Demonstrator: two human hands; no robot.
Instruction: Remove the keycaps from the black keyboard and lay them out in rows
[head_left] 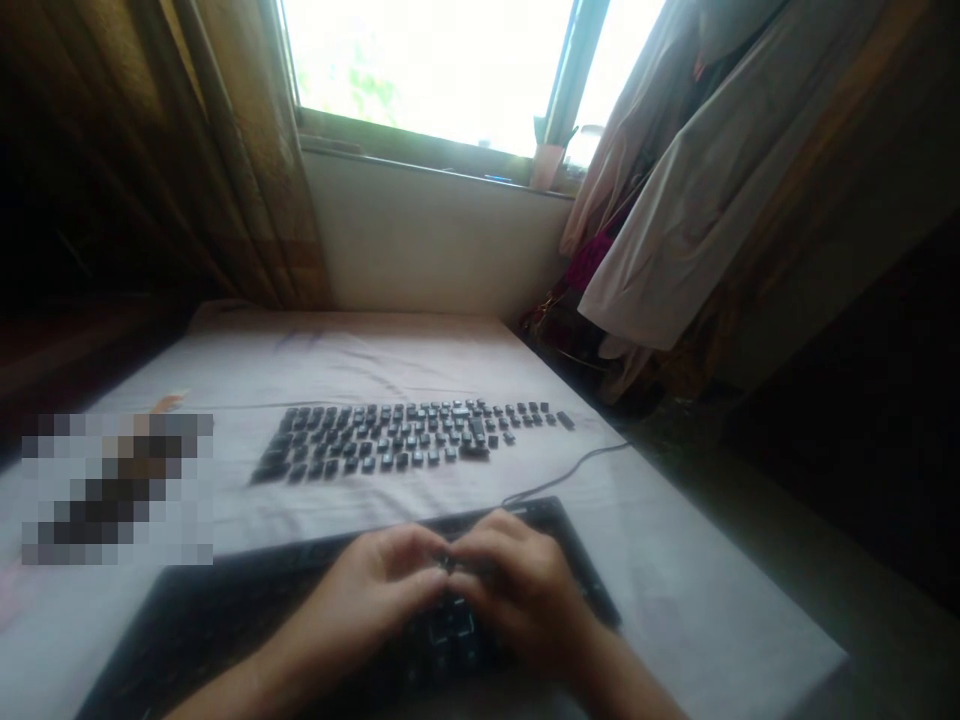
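A black keyboard (247, 585) lies on the cloth-covered surface in front of me, with most of its key area bare and a few keys (454, 625) on its right part. Over that part, the fingertips of my left hand (367, 580) and my right hand (525, 575) meet. Both hands are closed in a pinch around a small dark piece (448, 563), which looks like a keycap and is largely covered by the fingers. Beyond the keyboard, loose black keycaps (375, 440) are laid out in rows.
A cable (570, 465) runs from the keyboard's back edge over the right side of the pale cloth (675, 580). At left lies a blurred-out object (120, 490). Curtains (247, 150), a window (427, 70) and hanging clothes (675, 220) surround the far end.
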